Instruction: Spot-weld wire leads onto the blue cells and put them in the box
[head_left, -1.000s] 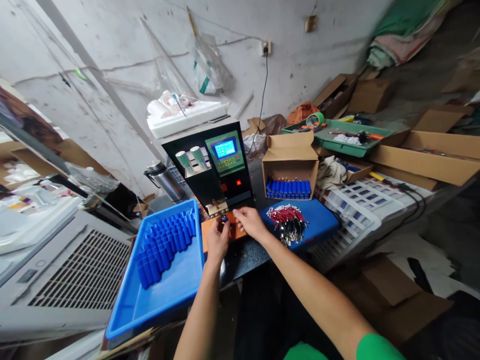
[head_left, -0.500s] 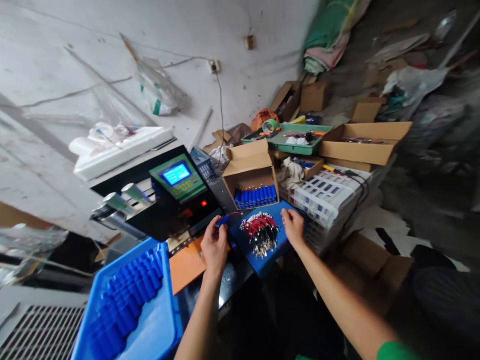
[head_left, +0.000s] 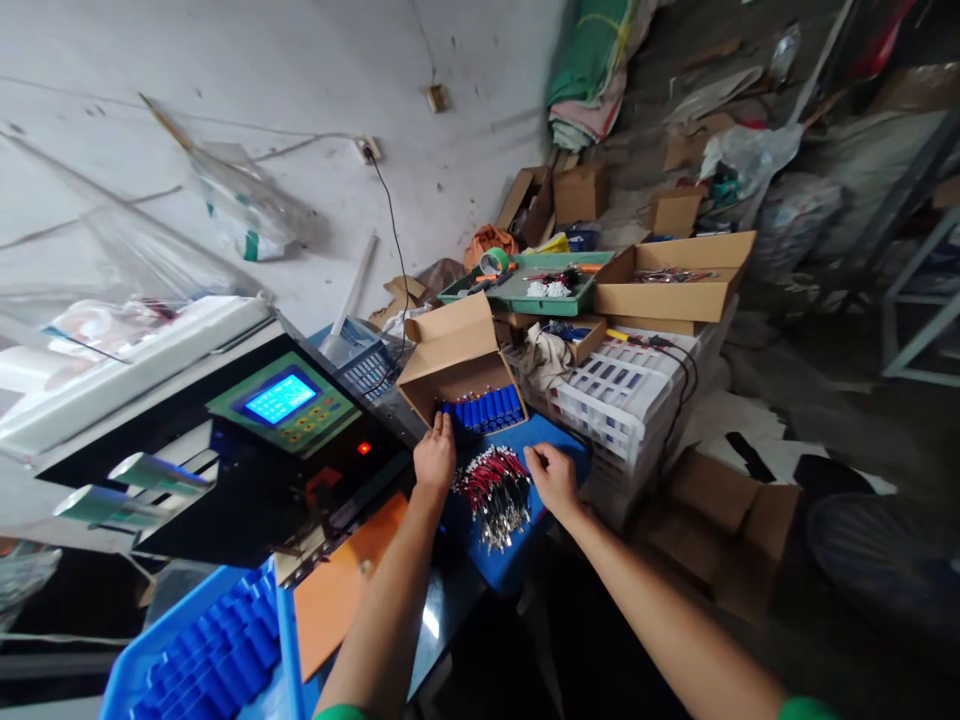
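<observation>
My left hand (head_left: 435, 458) reaches to the left front of an open cardboard box (head_left: 450, 340), fingers closed around a blue cylindrical battery cell (head_left: 448, 408) that is mostly hidden by them. Inside the box lie several blue battery cells (head_left: 487, 408) in a row, with small red and metallic tips. My right hand (head_left: 553, 478) is closed in a pinch beside a pile of red and black wire leads (head_left: 495, 490) with white connectors and silvery ends; what it holds, if anything, is too small to make out. The pile rests on a blue surface (head_left: 491, 570).
A black machine with a lit screen (head_left: 281, 398) stands left, an orange board (head_left: 345, 590) before it. A blue bin (head_left: 120, 680) of blue cells is lower left. White crates (head_left: 622, 390) carry a green tray (head_left: 525, 290) and a cardboard box (head_left: 667, 290) at right.
My left hand has moved from beside the machine to the cardboard box, carrying the blue battery cell. My right hand has come closer to the wire leads. The view has shifted to the right.
</observation>
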